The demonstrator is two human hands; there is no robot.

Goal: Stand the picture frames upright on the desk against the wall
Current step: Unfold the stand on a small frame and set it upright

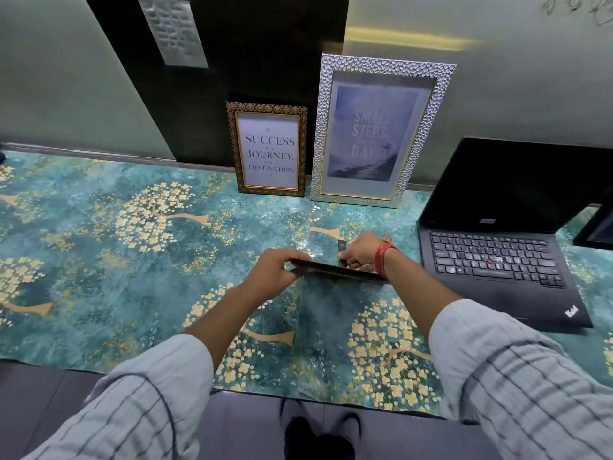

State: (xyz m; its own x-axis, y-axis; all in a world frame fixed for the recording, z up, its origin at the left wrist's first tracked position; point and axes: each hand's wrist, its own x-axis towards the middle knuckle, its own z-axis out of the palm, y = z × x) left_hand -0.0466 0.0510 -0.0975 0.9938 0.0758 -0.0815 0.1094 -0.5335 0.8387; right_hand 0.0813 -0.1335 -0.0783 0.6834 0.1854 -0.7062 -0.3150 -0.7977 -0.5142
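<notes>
Two frames lean upright against the wall at the back of the desk: a small dark gold-patterned frame reading "Success is a journey" and, to its right, a taller silver textured frame. Above the desk's middle I hold a third dark frame, seen nearly edge-on. My left hand grips its left end. My right hand pinches something at its back near the right end, apparently a small dark stand tab. A red thread circles my right wrist.
The desk has a teal covering with gold flower trees. An open black laptop stands at the right. Another dark object sits at the far right edge. A silver plaque hangs on the dark wall panel.
</notes>
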